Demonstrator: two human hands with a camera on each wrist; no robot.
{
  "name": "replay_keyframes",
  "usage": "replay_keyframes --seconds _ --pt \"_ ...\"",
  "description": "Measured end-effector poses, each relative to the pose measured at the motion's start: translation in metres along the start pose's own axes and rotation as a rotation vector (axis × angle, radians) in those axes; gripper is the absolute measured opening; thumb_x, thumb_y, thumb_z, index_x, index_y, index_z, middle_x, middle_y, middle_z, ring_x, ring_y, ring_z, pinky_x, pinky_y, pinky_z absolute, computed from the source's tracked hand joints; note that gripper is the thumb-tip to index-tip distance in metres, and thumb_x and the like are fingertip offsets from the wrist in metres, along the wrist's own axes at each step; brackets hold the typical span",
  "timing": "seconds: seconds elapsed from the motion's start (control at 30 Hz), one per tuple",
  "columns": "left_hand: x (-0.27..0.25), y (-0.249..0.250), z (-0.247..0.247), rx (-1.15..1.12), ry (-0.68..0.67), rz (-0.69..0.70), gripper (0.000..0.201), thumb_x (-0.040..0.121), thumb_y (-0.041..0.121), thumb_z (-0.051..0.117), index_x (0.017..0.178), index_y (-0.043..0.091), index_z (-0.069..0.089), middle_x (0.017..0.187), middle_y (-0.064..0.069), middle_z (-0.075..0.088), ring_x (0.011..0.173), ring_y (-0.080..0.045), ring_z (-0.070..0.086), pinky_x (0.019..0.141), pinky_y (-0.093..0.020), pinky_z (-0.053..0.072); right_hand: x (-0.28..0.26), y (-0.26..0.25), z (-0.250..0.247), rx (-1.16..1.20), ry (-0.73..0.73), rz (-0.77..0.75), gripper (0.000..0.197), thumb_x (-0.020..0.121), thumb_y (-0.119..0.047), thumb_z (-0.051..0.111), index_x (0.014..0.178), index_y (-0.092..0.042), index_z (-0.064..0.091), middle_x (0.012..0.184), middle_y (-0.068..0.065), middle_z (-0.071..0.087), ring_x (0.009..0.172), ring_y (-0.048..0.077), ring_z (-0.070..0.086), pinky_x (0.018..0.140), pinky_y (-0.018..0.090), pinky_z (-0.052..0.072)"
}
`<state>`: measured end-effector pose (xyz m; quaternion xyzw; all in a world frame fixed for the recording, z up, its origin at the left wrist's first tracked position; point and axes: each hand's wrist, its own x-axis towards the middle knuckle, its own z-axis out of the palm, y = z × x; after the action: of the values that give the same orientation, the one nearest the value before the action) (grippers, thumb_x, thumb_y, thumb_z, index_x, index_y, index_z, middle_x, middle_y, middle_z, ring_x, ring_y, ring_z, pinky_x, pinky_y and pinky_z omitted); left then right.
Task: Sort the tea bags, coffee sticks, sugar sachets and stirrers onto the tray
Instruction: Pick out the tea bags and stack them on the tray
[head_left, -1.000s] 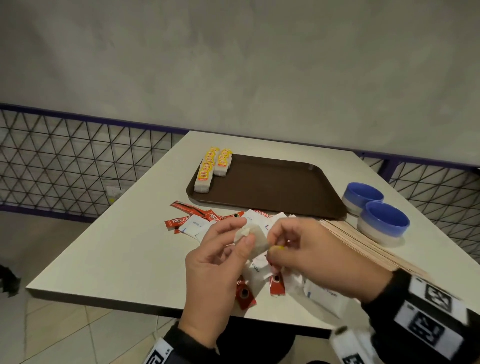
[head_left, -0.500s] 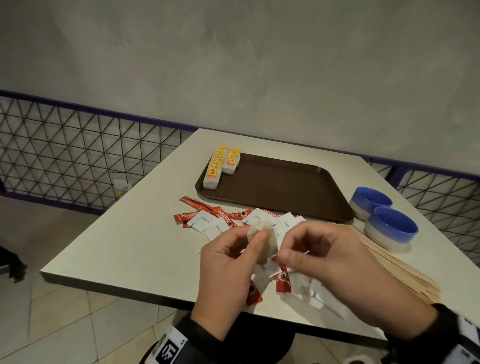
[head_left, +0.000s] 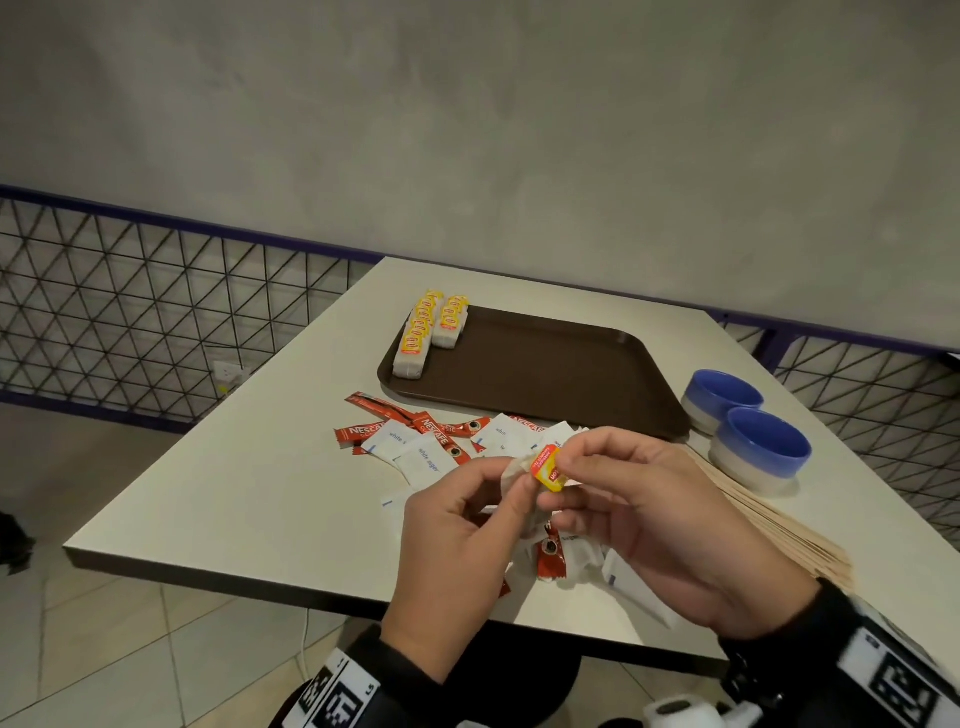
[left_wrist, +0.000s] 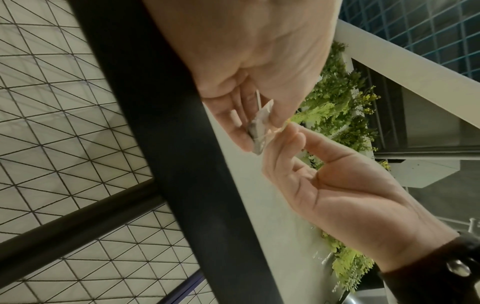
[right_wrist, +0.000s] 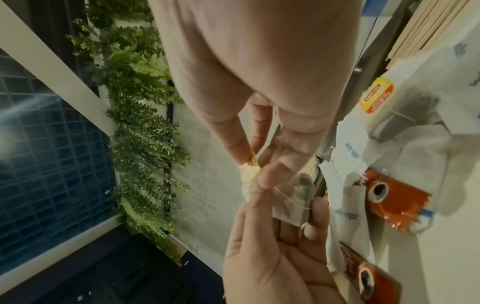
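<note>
Pinched the tea bag (head_left: 511, 467) by its white pouch in the left hand (head_left: 457, 540), thumb and forefinger closed on it. Pinched its yellow tag (head_left: 548, 470) in the right hand (head_left: 649, 519), thumb against forefinger, remaining fingers loosely curled. Held both above the loose heap near the front edge of the table (head_left: 234, 493), fingertips almost meeting. Caught the string crossing the pouch in the right wrist view.

Read this as the tea-bag step, partway: squaring tag and string against the pouch before placing. Next move likely called for folding the tag flat, carrying up and left to the tray (head_left: 545, 364), and setting down beside the two rows of tea bags (head_left: 426, 332) at its far-left corner, tag up to match. Called for a light pinch: soft pouch, loose string, easy to snag.

Around, left to right:
- spotted mesh railing (head_left: 130, 312) beyond the table's left side
- counted coffee sticks (head_left: 431, 431) and sugar sachets (head_left: 423, 457) mixed and overlapping, between hands and tray
- found a second tea bag (right_wrist: 405, 107) lying in the heap
- saw stirrers (head_left: 769, 519) stacked along the right edge, unsorted
- noted two blue bowls (head_left: 748, 441) just right of the tray, close together

Judged the route to the tray corner open if kept high; flagged the heap as the only obstacle, easy to drag with a dangling string.
</note>
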<state>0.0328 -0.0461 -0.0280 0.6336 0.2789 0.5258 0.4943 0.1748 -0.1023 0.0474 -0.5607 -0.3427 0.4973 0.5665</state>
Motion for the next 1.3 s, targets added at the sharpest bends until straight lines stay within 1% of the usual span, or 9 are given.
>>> replay_keyframes --seconds 0.13,0.37,0.57,0.7,0.8,0.9,1.03,1.17,1.3 --pt "-0.002 0.002 0.004 0.085 -0.013 0.062 0.012 0.092 0.034 0.066 0.096 0.041 0.075 0.093 0.022 0.074 0.096 -0.003 0.068 0.074 -0.020 0.060 0.001 0.002 -0.001 -0.007 0.003 0.070 0.013 0.088 -0.012 0.072 0.097 -0.004 0.076 0.094 0.013 0.071 0.080 0.021 0.060 0.069 0.033 0.046" --pt "0.000 -0.013 0.007 0.367 0.084 0.317 0.024 0.088 0.006 0.074 0.107 0.021 0.079 0.109 0.013 0.069 0.108 -0.004 0.063 0.088 -0.008 0.048 0.000 0.005 0.000 0.151 0.006 0.208 0.009 0.078 -0.020 0.078 0.085 -0.014 0.079 0.092 0.010 0.064 0.075 0.018 0.057 0.069 0.032 0.048" --pt "-0.004 -0.024 0.012 0.556 0.008 0.471 0.030 0.089 0.006 0.073 0.117 0.017 0.075 0.115 0.001 0.065 0.105 -0.012 0.061 0.085 -0.028 0.055 -0.001 0.000 -0.002 -0.039 0.086 0.185 0.009 0.092 -0.009 0.070 0.098 -0.004 0.072 0.091 0.016 0.070 0.080 0.026 0.070 0.075 0.038 0.058" --pt "-0.003 -0.016 0.010 0.429 -0.035 0.474 0.029 0.088 0.004 0.072 0.114 0.015 0.076 0.112 0.003 0.067 0.106 -0.006 0.062 0.089 -0.022 0.053 -0.001 0.002 -0.005 -0.111 0.128 0.112 0.006 0.091 -0.005 0.073 0.094 -0.001 0.070 0.085 0.018 0.072 0.074 0.026 0.073 0.077 0.040 0.058" --pt "-0.004 -0.011 0.006 0.213 -0.126 0.378 0.029 0.088 0.007 0.066 0.115 0.012 0.074 0.114 0.003 0.068 0.111 -0.010 0.064 0.091 -0.020 0.052 -0.002 0.002 -0.007 -0.088 0.115 0.063 0.007 0.091 -0.004 0.072 0.095 0.002 0.070 0.086 0.020 0.074 0.073 0.026 0.074 0.072 0.036 0.059" --pt "-0.002 -0.010 -0.001 -0.153 -0.108 0.167 0.033 0.085 0.003 0.055 0.116 0.007 0.066 0.116 -0.004 0.070 0.116 -0.024 0.064 0.092 -0.036 0.057 -0.003 -0.004 -0.009 -0.070 0.068 -0.002 0.011 0.089 -0.002 0.071 0.099 0.003 0.071 0.091 0.020 0.076 0.075 0.024 0.074 0.061 0.028 0.060" --pt "0.006 -0.007 -0.008 -0.433 -0.157 -0.093 0.039 0.087 0.014 0.055 0.126 0.012 0.057 0.122 -0.010 0.069 0.114 -0.034 0.067 0.095 -0.046 0.056 -0.005 -0.011 -0.013 -0.075 -0.081 -0.090 0.028 0.077 -0.007 0.075 0.103 0.002 0.071 0.090 0.020 0.074 0.072 0.024 0.072 0.061 0.028 0.063" --pt "0.012 -0.005 -0.011 -0.541 -0.255 -0.251 0.044 0.088 0.017 0.054 0.132 0.012 0.057 0.119 -0.022 0.068 0.107 -0.045 0.067 0.093 -0.049 0.056 -0.002 -0.014 -0.015 -0.183 -0.143 -0.157 0.029 0.077 -0.006 0.076 0.105 0.000 0.070 0.088 0.018 0.071 0.071 0.022 0.071 0.059 0.028 0.061" --pt "0.012 -0.005 -0.013 -0.468 -0.281 -0.272 0.038 0.087 0.012 0.062 0.125 0.010 0.065 0.116 -0.034 0.061 0.109 -0.056 0.059 0.093 -0.056 0.055 -0.001 -0.017 -0.017 -0.422 -0.181 -0.204 0.019 0.084 -0.007 0.076 0.102 -0.011 0.074 0.094 0.013 0.075 0.080 0.027 0.075 0.063 0.033 0.061"
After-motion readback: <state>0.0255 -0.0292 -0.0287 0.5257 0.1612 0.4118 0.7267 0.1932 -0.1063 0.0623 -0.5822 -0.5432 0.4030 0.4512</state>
